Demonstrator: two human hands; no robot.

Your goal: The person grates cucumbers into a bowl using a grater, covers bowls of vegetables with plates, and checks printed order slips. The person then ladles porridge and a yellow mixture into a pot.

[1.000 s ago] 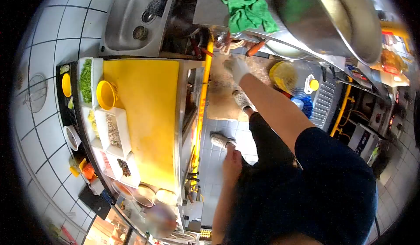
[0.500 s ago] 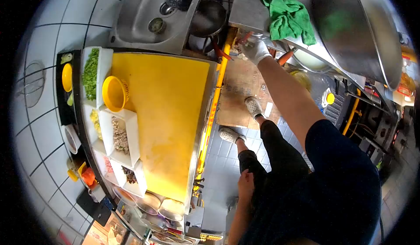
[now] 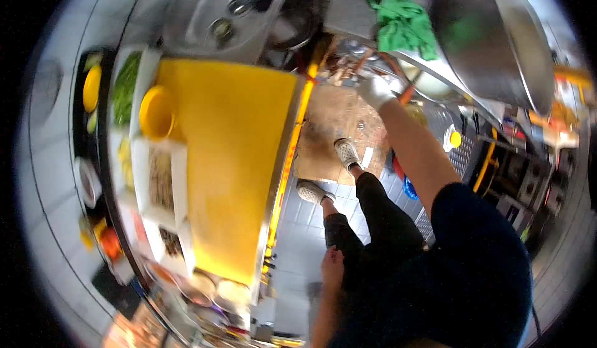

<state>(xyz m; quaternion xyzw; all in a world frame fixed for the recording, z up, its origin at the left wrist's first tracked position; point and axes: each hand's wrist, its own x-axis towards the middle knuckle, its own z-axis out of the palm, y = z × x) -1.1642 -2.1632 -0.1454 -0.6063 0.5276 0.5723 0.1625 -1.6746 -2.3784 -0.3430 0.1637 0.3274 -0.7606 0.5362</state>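
Note:
My right hand [image 3: 376, 92], in a white glove, reaches low beneath the steel counter, over a worn wooden board [image 3: 333, 115]. Motion smears its fingers, so I cannot make out what they hold. Close beside it is an orange-brown handle [image 3: 408, 90], and a cluttered heap of utensils [image 3: 342, 62] lies just beyond. My left hand [image 3: 333, 260] is bare and hangs by my left thigh with the fingers curled in; nothing shows in it.
A yellow cutting board [image 3: 230, 161] lies at left, with a yellow basket [image 3: 157, 113] and white tubs [image 3: 180, 183] of chopped food along it. Behind are a sink [image 3: 186, 37], a green cloth [image 3: 404, 25] and a big steel pot [image 3: 491, 43].
My gloved right hand has drawn back from the utensil heap, down and to the right. The whole view has shifted a little with my head. My left hand stays low by my thigh.

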